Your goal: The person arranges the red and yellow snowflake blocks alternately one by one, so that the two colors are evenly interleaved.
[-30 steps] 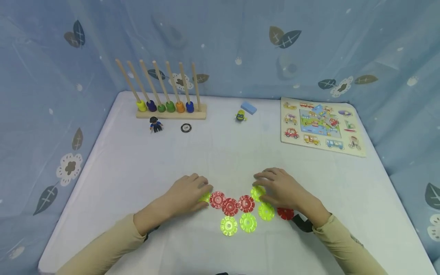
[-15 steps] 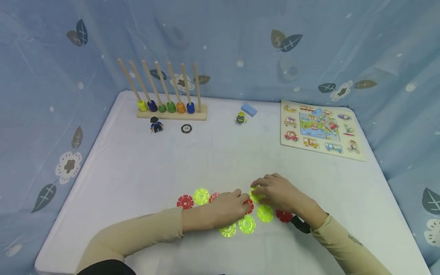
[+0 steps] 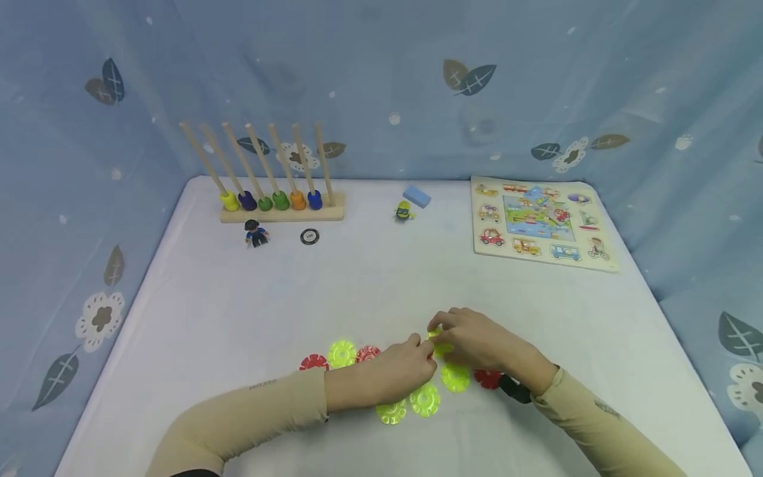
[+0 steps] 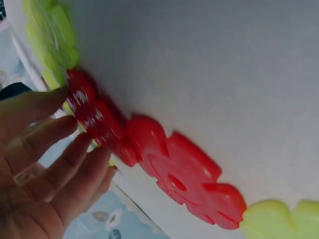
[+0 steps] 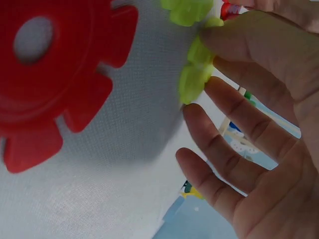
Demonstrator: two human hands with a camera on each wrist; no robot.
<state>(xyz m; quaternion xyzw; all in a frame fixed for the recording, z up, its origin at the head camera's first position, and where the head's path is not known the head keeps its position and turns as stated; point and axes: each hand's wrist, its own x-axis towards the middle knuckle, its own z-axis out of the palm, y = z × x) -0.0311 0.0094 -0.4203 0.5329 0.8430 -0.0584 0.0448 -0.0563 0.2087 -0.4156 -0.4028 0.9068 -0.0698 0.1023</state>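
Observation:
Red and yellow-green plastic snowflake discs lie in a wavy line on the white table. My left hand (image 3: 402,371) reaches across the line and hides part of it. Its thumb and fingertips hold the edge of a red snowflake disc (image 4: 99,117), beside another red disc (image 4: 177,174). Just to the right, my right hand (image 3: 483,341) holds a yellow-green snowflake disc (image 5: 197,74) between thumb and fingers, its ring and little fingers spread loosely. Nearest the body are two yellow-green discs (image 3: 425,400). A red disc (image 3: 489,379) lies under the right wrist.
At the back left stands a wooden peg rack (image 3: 283,209) with coloured beads. Near it are a toy figure (image 3: 255,233) and a black round chip (image 3: 310,236). A small yellow toy (image 3: 403,211), a blue block (image 3: 416,196) and a puzzle board (image 3: 542,225) sit farther right.
My left hand has let go of the left-hand yellow-green disc and moved right to a red disc beside the right hand. The right hand has stayed at its yellow-green disc.

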